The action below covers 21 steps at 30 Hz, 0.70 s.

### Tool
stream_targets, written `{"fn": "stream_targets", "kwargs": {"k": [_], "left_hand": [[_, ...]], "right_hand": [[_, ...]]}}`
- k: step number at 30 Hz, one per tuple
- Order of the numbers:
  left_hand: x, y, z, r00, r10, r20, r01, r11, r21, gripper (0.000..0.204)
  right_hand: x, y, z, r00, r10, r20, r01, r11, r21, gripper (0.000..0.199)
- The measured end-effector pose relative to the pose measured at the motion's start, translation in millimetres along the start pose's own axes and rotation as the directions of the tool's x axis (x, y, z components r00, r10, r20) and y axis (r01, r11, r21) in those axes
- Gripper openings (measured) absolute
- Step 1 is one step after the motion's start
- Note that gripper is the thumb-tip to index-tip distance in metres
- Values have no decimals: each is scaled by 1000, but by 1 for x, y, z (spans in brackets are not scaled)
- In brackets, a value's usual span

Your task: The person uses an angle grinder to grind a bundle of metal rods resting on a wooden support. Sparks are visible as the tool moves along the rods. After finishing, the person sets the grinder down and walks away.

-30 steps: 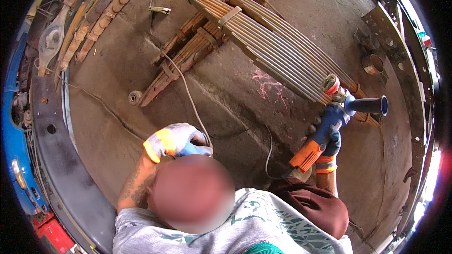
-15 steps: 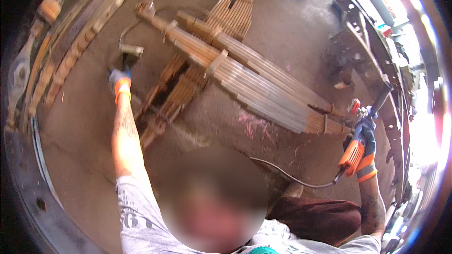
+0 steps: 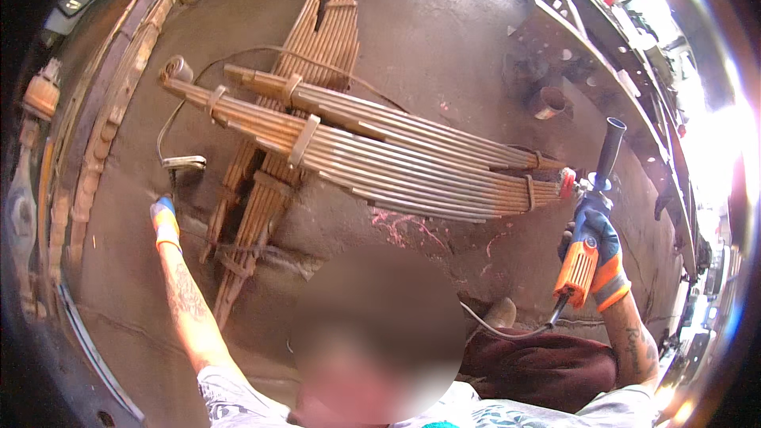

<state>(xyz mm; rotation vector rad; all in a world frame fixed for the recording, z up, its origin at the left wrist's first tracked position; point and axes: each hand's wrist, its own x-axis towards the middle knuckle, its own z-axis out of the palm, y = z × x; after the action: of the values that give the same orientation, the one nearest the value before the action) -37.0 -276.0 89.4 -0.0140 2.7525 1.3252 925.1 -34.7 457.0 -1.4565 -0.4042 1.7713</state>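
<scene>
My right hand [image 3: 596,234], in a blue and orange glove, is closed around the orange body of an angle grinder [image 3: 577,269]. Its black side handle [image 3: 611,143] points up and away, and its red front end [image 3: 567,183] is at the right tip of a leaf spring pack [image 3: 396,170]. My left hand [image 3: 164,220], gloved alike, reaches out at the left. Its fingers, partly hidden, appear closed on the dark stem of a corded thing with a pale flat head [image 3: 184,162], whose kind I cannot make out.
A second leaf spring pack [image 3: 337,28] lies crosswise beneath the first. Rusty long bars [image 3: 119,95] line the left side. A metal cup-like piece [image 3: 548,102] stands on the floor near a dark metal frame [image 3: 583,40] at right. The grinder's cord [image 3: 507,336] runs toward my knees.
The view has shifted, so the springs appear farther left. My left hand and the pale-headed thing appear lower and farther left. The grinder stays in my right hand, near the spring's right tip.
</scene>
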Motion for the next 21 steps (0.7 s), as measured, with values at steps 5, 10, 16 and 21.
{"fn": "stream_targets", "kwargs": {"k": [5,10,16,21], "left_hand": [[-88,-12,-98,827,212,520,-333,931,150,44],[-182,86,-93,886,151,439,-415,681,604,68],[-178,74,-26,928,250,276,-372,639,673,61],[-148,20,-15,908,419,24,-414,883,221,51]], "right_hand": [[5,3,4,979,-65,192,78,995,-64,32],[27,-3,-14,930,-319,185,347,926,-147,29],[11,-6,-1,943,-272,193,301,943,-140,28],[6,0,8,953,-249,170,276,948,-158,30]]}}
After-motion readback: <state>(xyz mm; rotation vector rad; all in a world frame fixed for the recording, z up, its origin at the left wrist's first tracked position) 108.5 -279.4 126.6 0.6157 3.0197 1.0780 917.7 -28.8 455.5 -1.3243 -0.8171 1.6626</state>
